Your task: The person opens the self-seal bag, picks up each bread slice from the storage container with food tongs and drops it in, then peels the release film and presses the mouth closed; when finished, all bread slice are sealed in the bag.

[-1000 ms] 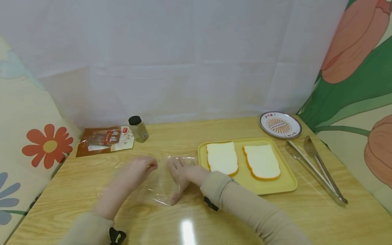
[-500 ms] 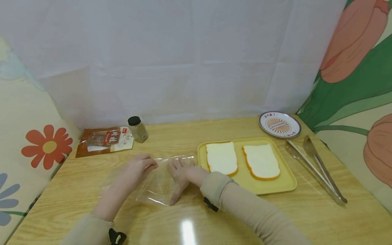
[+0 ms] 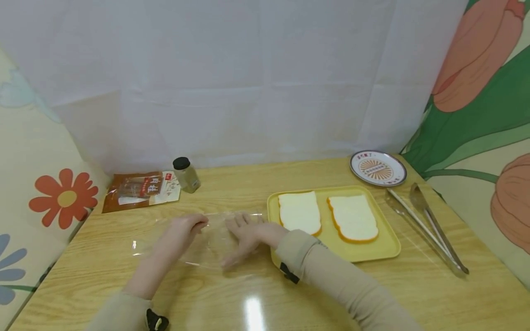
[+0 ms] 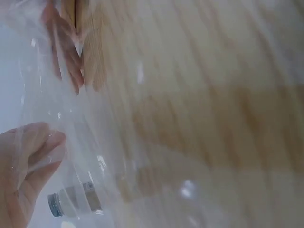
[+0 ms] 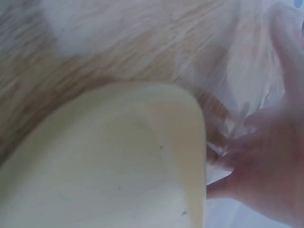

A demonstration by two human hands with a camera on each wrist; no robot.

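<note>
A sheet of clear, glossy plastic [image 3: 213, 246], bag-like, spreads over the wooden table in front of the person. My left hand [image 3: 186, 230] pinches it between thumb and fingers, and in the left wrist view the film [image 4: 99, 161] stretches wide across the camera. Spread fingers of my right hand [image 3: 248, 236] lie over the plastic's right part, beside the yellow tray [image 3: 368, 256]. In the right wrist view that hand [image 5: 270, 161] is blurred, close past the tray's rounded corner [image 5: 194, 109].
Two bread slices [image 3: 300, 211] lie on the tray. Metal tongs [image 3: 434, 234] and a round patterned plate [image 3: 378, 168] are at the right. A black-capped jar [image 3: 187, 175] stands back left, next to a brown-and-white food packet [image 3: 141, 191]. A white cloth [image 3: 248, 92] hangs behind.
My left hand has drawn slightly left and down with the plastic. The right hand's thumb has shifted left and up, and its wrist has moved a little right. The plastic's creases look different.
</note>
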